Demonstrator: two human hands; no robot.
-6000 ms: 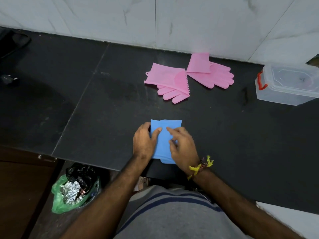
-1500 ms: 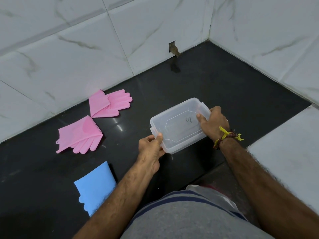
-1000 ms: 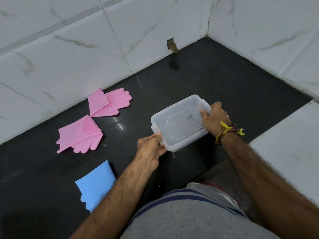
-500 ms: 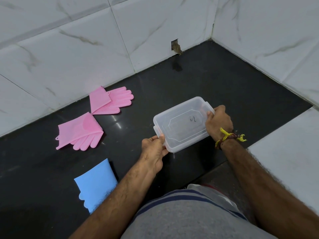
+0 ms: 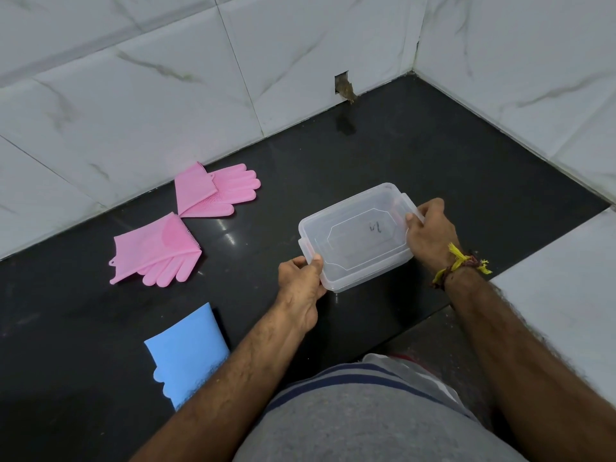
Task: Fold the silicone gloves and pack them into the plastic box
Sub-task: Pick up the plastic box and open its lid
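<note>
A clear plastic box [image 5: 358, 236] with its lid on sits on the black counter [image 5: 416, 168] in front of me. My left hand [image 5: 301, 285] grips its near-left end and my right hand [image 5: 430, 233] grips its far-right end at the clip. A folded blue silicone glove [image 5: 186, 353] lies near the counter's front edge, partly hidden by my left forearm. Two folded pink silicone gloves lie to the left, one [image 5: 158, 253] nearer me and one [image 5: 216, 190] against the wall.
White marble-tiled walls [image 5: 166, 95] close the counter at the back and right, meeting in a corner. A small hole [image 5: 342, 85] shows in the back wall. A white ledge [image 5: 566, 295] lies at the right.
Six seconds ago both hands pressed the blue glove flat; since then they have taken hold of the box. Over the last second the box and hands have barely shifted.
</note>
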